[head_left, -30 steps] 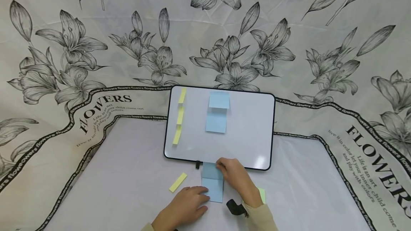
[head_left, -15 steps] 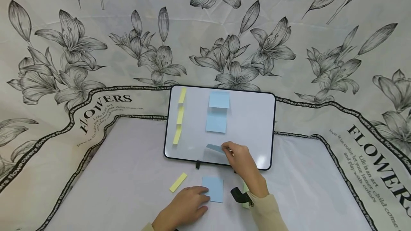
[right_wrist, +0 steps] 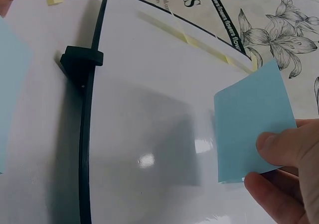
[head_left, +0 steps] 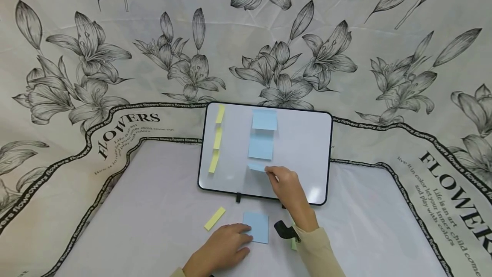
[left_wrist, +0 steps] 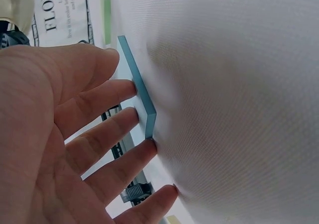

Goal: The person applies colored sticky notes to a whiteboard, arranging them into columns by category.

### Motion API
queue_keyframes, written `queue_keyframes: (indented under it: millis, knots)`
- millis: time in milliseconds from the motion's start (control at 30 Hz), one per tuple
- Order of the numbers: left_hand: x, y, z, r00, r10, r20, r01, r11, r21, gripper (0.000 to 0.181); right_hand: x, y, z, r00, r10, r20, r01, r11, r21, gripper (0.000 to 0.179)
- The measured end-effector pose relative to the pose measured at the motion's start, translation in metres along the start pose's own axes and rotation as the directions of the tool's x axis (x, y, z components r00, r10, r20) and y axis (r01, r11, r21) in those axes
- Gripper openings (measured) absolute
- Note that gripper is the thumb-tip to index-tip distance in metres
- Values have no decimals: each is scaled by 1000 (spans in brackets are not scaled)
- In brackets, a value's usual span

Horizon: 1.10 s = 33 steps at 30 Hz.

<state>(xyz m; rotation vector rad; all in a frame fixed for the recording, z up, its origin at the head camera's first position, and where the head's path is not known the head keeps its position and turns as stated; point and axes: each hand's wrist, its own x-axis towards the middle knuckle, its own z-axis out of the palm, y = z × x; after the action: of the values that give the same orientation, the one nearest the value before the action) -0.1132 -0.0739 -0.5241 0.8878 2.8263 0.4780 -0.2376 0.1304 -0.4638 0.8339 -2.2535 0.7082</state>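
Note:
My right hand (head_left: pixel 287 186) pinches a single blue sticky note (right_wrist: pixel 244 127) between thumb and fingers. The note's far edge lies close to the whiteboard (head_left: pixel 300 153), just below two blue sticky notes (head_left: pixel 260 146) stuck one above the other. On the table before the board, my left hand (head_left: pixel 224 243) rests its fingertips on a pad of blue sticky notes (head_left: pixel 259 228). In the left wrist view those fingers are spread and gently bent, touching the top and edge of the pad (left_wrist: pixel 138 79).
Three yellow strips (head_left: pixel 217 138) run down the board's left side. A pad of yellow strips (head_left: pixel 215 219) lies left of the blue pad. Partly behind the right sleeve is a green pad (head_left: pixel 294 244). Black feet (head_left: pixel 238 198) stick out under the board's lower edge.
My right hand has peeled the blue note off the pad and carried it up to the whiteboard, under the two blue notes. The left hand has stayed on the pad.

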Motion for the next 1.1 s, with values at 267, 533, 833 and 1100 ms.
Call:
queue_keyframes:
  millis: [267,533,833,1100]
  knots:
    - [-1,0,0,1000,-13,7,13,1000,-5,27,2,3,3,999,-32,-19,32,999,-22,17]
    - [-1,-1,0,1000,-12,9,12,1000,-5,28,5,4,6,999,-41,-5,40,999,-29,17]
    - [-2,1,-3,999,-29,28,30,999,-27,28,7,3,7,999,-33,13,33,999,-31,16]
    - [-1,-1,-2,999,-20,27,21,999,-29,28,6,3,9,999,-24,29,25,999,-38,15]
